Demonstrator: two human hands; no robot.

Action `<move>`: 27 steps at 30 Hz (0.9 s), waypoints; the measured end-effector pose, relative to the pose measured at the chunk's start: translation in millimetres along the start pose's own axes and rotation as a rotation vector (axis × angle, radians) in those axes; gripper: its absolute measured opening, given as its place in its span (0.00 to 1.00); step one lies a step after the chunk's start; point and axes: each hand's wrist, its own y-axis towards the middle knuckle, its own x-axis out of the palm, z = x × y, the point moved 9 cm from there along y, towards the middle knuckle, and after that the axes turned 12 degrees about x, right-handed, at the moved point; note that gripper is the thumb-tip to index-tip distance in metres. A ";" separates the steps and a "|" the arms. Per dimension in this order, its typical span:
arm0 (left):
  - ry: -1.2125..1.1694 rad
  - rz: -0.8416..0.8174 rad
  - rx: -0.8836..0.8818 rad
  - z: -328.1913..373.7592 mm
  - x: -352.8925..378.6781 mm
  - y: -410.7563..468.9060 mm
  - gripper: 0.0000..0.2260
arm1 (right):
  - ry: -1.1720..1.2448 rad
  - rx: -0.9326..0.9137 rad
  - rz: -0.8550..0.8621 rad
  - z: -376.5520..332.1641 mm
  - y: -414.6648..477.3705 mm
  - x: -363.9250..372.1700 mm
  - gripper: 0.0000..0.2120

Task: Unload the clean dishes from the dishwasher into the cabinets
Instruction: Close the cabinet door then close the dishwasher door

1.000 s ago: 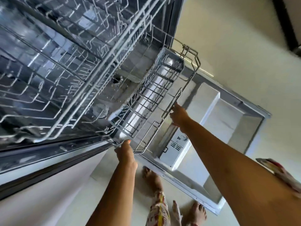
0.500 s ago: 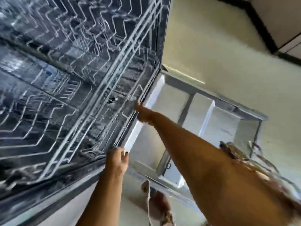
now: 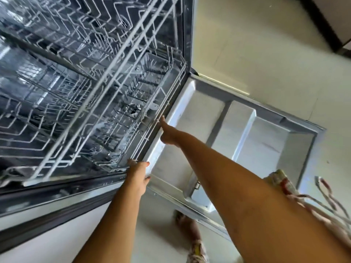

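Open dishwasher (image 3: 188, 35), viewed from above. Lower rack (image 3: 171, 92) of white coated wire, gridded with upright tines, seated inside the dark tub beneath the zigzag-wired upper rack (image 3: 131, 54). Left hand (image 3: 137, 175) at the lower rack's near front corner, fingers curled onto its rim. Right hand (image 3: 168, 133) with fingers straight and together, tips touching the front rim. Door (image 3: 266, 139) dropped flat: brushed steel, pressed into shallow rectangular panels. Pale smooth floor (image 3: 247, 44).

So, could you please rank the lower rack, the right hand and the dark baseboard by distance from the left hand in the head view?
1. lower rack, touching the left hand.
2. right hand, up along its rim.
3. dark baseboard, far off, top right.
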 end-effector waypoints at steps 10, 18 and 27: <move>0.337 -0.227 0.117 -80.8 97.6 -90.9 0.22 | 0.041 0.230 0.159 193.6 -57.0 -33.8 0.38; 0.583 -0.389 0.113 -194.3 182.7 -172.5 0.20 | 0.187 0.568 0.302 431.5 -148.4 -60.5 0.40; 0.873 -0.496 0.226 -254.7 235.5 -182.0 0.23 | 0.727 0.703 0.439 557.0 -168.0 -32.9 0.36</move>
